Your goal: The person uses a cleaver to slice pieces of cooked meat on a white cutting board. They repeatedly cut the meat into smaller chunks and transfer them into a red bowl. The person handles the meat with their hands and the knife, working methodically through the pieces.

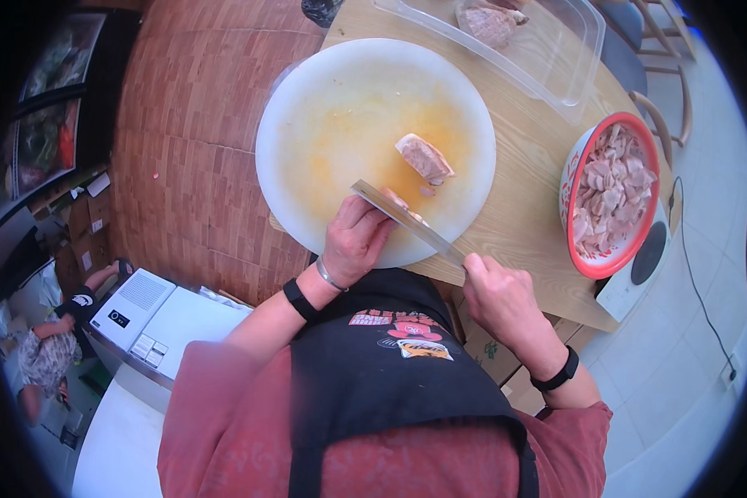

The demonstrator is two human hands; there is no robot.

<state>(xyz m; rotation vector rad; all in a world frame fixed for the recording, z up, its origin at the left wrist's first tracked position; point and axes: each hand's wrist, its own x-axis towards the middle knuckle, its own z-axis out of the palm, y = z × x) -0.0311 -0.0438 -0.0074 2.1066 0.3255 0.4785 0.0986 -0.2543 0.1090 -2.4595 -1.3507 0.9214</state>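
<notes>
My right hand (498, 299) grips the handle of a cleaver (411, 223), its broad blade seen nearly edge-on and slanting up to the left. My left hand (355, 239) is curled against the near side of the blade, its fingers bent over a piece of meat that the hand and blade mostly hide. Pale slices of cooked meat (396, 198) show just beyond the blade. A larger block of cooked meat (424, 160) with a pale rind lies farther up on the round white cutting board (324, 87). A small scrap sits between block and blade.
A red-rimmed enamel basin (568, 187) full of sliced meat stands at the right, beside a flat scale-like device (647, 255). At the back of the wooden table (529, 155) is a clear plastic tub (573, 75) holding meat (492, 26). Another person (50, 348) is at far left.
</notes>
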